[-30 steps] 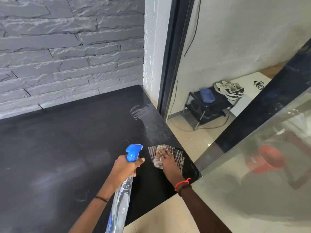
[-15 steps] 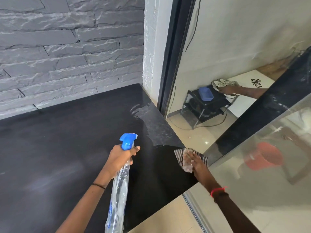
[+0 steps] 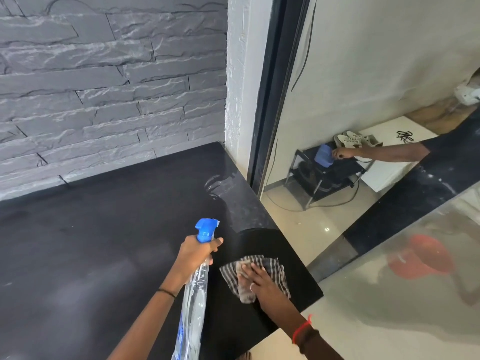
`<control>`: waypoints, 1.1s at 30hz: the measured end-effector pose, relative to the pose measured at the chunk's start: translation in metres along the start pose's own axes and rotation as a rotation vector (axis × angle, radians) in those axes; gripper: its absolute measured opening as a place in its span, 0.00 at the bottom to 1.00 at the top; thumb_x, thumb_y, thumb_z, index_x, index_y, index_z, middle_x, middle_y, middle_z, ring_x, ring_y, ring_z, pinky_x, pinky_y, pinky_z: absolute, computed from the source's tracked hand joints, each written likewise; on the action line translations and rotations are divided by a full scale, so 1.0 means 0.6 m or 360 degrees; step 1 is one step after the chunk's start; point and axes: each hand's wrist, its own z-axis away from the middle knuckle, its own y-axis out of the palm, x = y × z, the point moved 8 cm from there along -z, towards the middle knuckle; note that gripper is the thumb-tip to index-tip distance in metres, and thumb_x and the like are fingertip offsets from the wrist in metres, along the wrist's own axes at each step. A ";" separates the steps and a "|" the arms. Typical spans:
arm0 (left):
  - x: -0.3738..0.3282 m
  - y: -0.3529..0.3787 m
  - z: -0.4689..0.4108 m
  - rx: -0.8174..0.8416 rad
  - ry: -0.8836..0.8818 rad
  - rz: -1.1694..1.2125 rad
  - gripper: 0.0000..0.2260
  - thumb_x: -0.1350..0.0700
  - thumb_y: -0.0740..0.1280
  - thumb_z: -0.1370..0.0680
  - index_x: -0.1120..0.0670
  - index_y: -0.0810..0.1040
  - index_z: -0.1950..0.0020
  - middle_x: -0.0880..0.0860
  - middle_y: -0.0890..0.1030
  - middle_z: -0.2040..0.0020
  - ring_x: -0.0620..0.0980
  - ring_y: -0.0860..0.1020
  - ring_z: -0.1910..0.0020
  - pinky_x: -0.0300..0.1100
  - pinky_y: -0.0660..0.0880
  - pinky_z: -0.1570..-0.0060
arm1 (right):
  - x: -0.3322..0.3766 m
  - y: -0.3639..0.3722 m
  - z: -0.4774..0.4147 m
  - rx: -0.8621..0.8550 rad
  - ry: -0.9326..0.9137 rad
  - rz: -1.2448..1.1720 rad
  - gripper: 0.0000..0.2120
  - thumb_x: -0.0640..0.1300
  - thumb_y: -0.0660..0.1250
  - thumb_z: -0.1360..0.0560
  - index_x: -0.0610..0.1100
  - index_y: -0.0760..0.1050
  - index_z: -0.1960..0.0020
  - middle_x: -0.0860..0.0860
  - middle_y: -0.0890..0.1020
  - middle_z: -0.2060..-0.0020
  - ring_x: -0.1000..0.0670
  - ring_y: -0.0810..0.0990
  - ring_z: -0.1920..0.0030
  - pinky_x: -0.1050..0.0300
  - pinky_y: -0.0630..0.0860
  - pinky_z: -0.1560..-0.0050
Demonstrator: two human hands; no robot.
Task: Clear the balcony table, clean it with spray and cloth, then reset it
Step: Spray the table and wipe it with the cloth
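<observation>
Head view: the left hand (image 3: 195, 253) grips the neck of a clear spray bottle (image 3: 194, 294) just under its blue trigger head, fingers curled round it. The nozzle points away over the black table (image 3: 91, 255) and the body slants down toward the camera. Just to the right of the bottle, the right hand (image 3: 261, 283) lies flat with straight fingers pressed on a checked cloth (image 3: 280, 275), which is spread on the tabletop near its right corner and front edge. The hands are close together but not touching, and the cloth is under the right palm only. The table butts against a grey stone wall (image 3: 104, 87). To the right, a glossy panel shows a shoe rack (image 3: 327, 175) with pale sneakers (image 3: 354, 139) on top. A blurred red shape (image 3: 420, 258) shows lower right.
</observation>
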 end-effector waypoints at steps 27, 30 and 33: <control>-0.155 0.082 -0.080 -0.0027 0.0116 -0.0106 0.13 0.53 0.74 0.27 0.57 0.74 0.63 0.50 0.75 0.73 0.40 0.72 0.80 0.30 0.69 0.76 | -0.133 -0.053 -0.003 -0.0533 0.0216 -0.0370 0.34 0.39 0.85 0.58 0.48 0.85 0.52 0.59 0.48 0.24 0.53 0.35 0.24 0.66 0.42 0.28; -0.134 0.102 -0.064 0.0132 0.0069 -0.0128 0.12 0.53 0.73 0.27 0.57 0.74 0.64 0.47 0.75 0.76 0.39 0.72 0.80 0.28 0.68 0.76 | -0.131 -0.069 -0.001 -0.0572 0.0246 -0.0311 0.32 0.41 0.85 0.59 0.49 0.85 0.54 0.56 0.57 0.24 0.53 0.34 0.24 0.65 0.46 0.28; -0.112 0.098 -0.052 0.0160 0.0058 -0.0075 0.12 0.52 0.73 0.27 0.58 0.75 0.63 0.46 0.76 0.76 0.41 0.73 0.79 0.29 0.69 0.74 | -0.137 -0.063 -0.002 -0.0483 0.0309 -0.0337 0.32 0.41 0.85 0.60 0.50 0.86 0.55 0.55 0.79 0.41 0.52 0.34 0.24 0.64 0.49 0.28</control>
